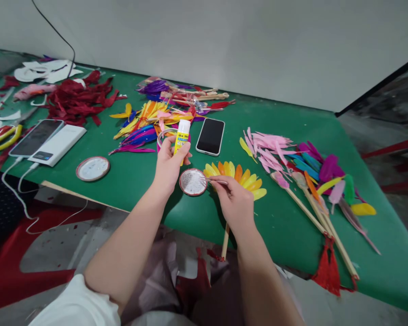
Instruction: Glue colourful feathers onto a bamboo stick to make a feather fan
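Observation:
My left hand (170, 163) is wrapped round a yellow glue bottle (182, 139) with a white cap, held upright. A round container (167, 133) shows partly behind that hand. In my right hand (234, 199) is a thin metal tool (219, 181), its tip over a red-rimmed round lid (192, 182) with whitish stuff on it. Beyond my right hand, a fan of yellow and orange feathers (247, 178) lies on the green table (129, 185); its wooden handle (226, 242) points toward me, and my right hand covers part of it.
A phone (210, 136) lies behind the lid. Feather piles (272, 147) and long-handled fans (302, 203) are at right. To the left are another lid (93, 168), a power bank (57, 145), a cabled phone (37, 137), scissors (5, 138) and dark red scraps (78, 99).

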The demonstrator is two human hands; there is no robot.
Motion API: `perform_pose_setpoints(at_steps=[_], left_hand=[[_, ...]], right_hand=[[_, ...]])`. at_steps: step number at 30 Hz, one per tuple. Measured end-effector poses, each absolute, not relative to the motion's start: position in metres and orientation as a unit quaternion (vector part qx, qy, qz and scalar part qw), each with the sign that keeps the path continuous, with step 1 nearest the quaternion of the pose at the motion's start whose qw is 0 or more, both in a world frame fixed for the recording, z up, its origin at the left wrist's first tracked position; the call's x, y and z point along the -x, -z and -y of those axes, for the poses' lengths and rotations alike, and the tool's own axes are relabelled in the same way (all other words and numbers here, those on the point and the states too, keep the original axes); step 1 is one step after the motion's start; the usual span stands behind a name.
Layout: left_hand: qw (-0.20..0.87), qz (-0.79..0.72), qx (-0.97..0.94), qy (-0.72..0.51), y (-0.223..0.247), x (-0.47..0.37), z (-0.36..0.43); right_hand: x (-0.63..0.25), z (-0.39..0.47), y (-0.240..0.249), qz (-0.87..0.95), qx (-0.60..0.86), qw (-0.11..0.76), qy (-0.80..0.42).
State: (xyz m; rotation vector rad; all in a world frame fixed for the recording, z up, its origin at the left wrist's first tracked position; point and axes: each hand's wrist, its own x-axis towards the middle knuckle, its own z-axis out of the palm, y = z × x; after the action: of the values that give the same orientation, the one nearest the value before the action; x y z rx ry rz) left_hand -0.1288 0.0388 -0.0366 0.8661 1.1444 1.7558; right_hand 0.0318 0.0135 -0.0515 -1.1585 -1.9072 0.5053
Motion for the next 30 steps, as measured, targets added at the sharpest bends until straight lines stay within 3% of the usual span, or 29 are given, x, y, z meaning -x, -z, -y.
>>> perform_pose_setpoints(at_steps=[18,30], left_hand=[[0.421,-0.471,-0.355,-0.690,0.0368,0.1278,-0.0387],[0.422,-0.470,-0.362,-0.685,0.0360,0.1262,-0.0384]], right_hand=[[-0.0305,-0.0127,0.0505,0.763,0.478,0.380,-0.210],[-0.0310,-0.0129,0.0497,0.744,0.473,0.415,-0.223]])
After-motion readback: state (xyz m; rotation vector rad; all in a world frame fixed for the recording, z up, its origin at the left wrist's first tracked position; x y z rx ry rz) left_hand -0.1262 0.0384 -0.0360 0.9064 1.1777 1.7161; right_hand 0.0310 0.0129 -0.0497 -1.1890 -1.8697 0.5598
